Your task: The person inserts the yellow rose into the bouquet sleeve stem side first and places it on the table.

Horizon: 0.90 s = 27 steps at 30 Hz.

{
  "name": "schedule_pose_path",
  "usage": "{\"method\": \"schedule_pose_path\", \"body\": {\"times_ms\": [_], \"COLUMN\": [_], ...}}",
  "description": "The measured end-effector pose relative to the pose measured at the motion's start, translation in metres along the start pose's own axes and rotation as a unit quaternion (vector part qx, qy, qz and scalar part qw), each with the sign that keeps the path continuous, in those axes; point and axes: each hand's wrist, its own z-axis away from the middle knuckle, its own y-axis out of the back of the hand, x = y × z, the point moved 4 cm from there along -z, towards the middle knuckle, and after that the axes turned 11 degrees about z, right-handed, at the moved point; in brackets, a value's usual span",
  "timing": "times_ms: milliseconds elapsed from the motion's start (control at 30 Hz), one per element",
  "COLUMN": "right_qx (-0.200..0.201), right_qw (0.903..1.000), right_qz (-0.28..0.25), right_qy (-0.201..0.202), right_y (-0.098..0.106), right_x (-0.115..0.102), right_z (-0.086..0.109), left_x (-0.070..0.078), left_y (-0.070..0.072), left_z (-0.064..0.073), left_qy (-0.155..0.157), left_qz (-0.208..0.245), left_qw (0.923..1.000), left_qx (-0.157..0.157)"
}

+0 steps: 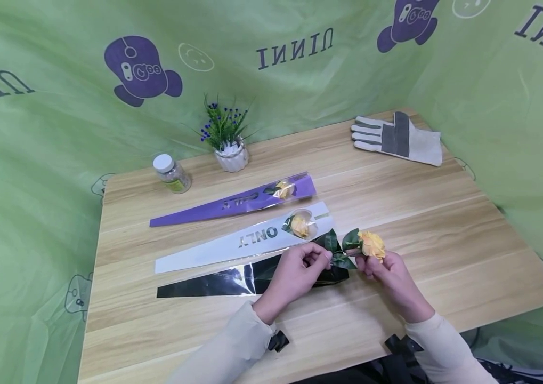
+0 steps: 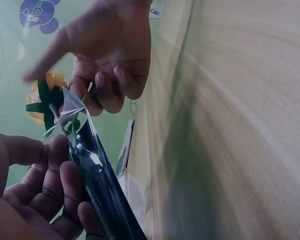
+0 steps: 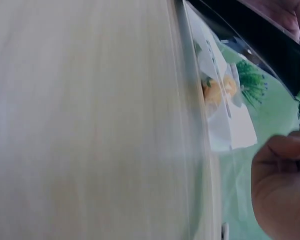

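A yellow artificial rose [image 1: 373, 245] with green leaves lies partly out of the wide end of a black flower sleeve [image 1: 218, 281]. My left hand [image 1: 300, 272] pinches the sleeve near its mouth, thumb against fingertip. In the left wrist view, clear film [image 2: 72, 110] rises at that mouth beside the stem. Just below the bloom, my right hand [image 1: 388, 272] holds the rose with curled fingers. The sleeve [image 3: 260, 42] is raised off the tabletop at its wide end in the right wrist view. Part of the stem is hidden behind the left fingers.
Beyond the black sleeve lie a white sleeve [image 1: 213, 249] and a purple sleeve [image 1: 194, 212], each with a yellow rose inside. Farther back stand a lidded jar [image 1: 173, 175] and a potted plant [image 1: 232, 154]. A work glove [image 1: 396, 140] rests at the back right of the wooden table [image 1: 468, 240].
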Motion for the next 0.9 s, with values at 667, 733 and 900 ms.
{"method": "schedule_pose_path", "body": {"times_ms": [667, 733, 900], "right_qx": [-0.097, -0.105, -0.121], "right_qw": [0.9951, 0.9944, 0.992], "right_qz": [-0.008, 0.007, 0.034], "right_qy": [0.016, 0.013, 0.013], "right_y": [0.0031, 0.0029, 0.0033], "right_x": [-0.0066, -0.0058, -0.0051], "right_z": [-0.0022, -0.0023, -0.0035], "left_x": [0.0052, 0.0061, 0.0088], "left_y": [-0.0042, -0.0047, -0.0057], "left_z": [0.0016, 0.0016, 0.0014], "left_qy": [-0.01, -0.01, -0.011], "left_qz": [-0.013, -0.017, -0.025], "left_qw": [0.9997, 0.9997, 0.9995], "left_qx": [-0.016, -0.017, -0.015]}}
